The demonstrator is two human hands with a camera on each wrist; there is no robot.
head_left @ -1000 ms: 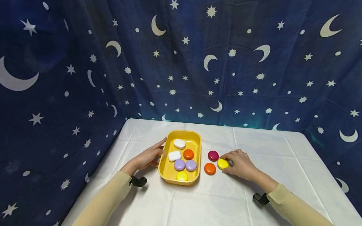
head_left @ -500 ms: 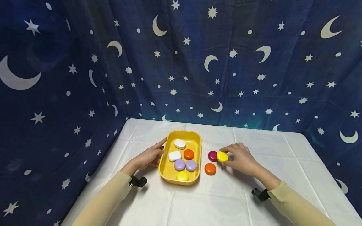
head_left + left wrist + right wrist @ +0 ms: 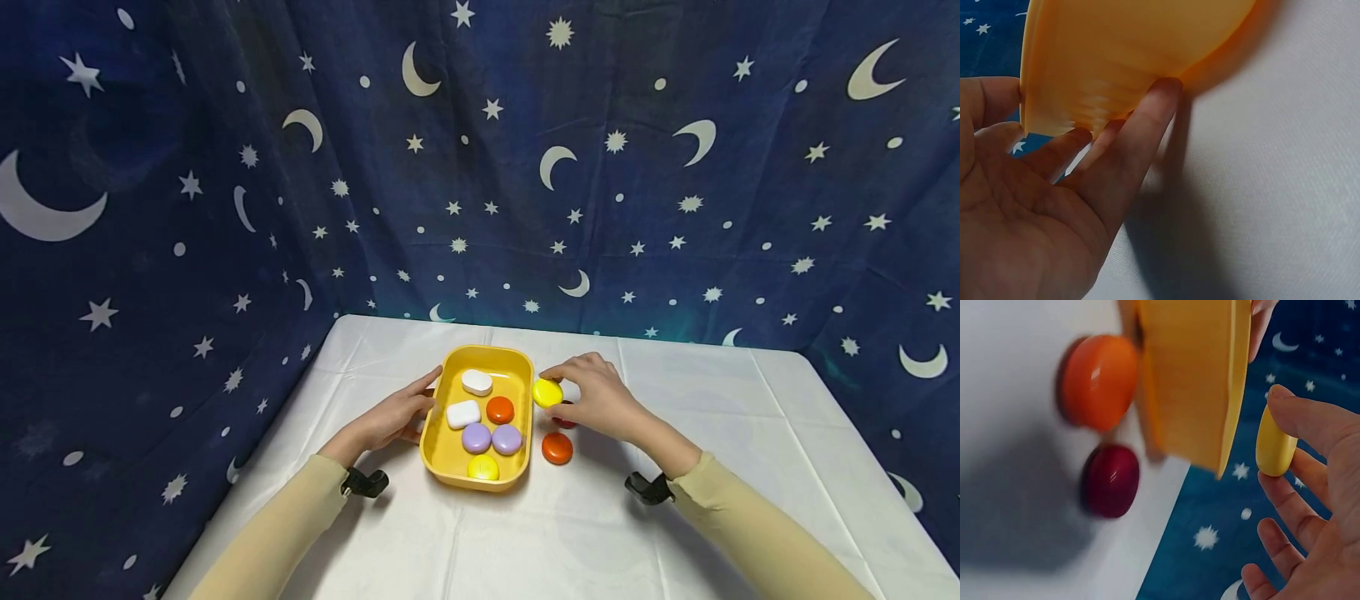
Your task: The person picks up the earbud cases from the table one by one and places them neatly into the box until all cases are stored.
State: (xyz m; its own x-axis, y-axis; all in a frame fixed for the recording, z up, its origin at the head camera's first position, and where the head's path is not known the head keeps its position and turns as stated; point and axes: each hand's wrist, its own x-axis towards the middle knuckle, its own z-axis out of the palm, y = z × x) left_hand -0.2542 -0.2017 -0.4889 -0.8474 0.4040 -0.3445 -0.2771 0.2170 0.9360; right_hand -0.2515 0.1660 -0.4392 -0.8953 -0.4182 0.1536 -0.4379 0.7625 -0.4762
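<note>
1. The head view shows what lies inside the yellow tray; both wrist views show only its outer wall.
2. The right wrist view shows the held yellow piece edge-on with a gap between it and the tray, whereas in the head view it appears right at the rim. It also shows the dark red piece whole; from the head, the right hand partly covers it.
3. The right hand pinches the held yellow piece between thumb and fingers, parted by about its width; the remaining fingers are spread apart.
4. The left hand has its fingers spread against the tray's outer wall, on the side away from the right hand's pinch.
5. Below the pinch, on the white cloth, are two pieces: the dark red one, nearest, and an orange piece nearer the person.
6. Across the rim from the pinch, the tray holds six: two white pieces, one orange-red piece, two lilac pieces side by side, and a second yellow piece at the end nearest the person.
</note>
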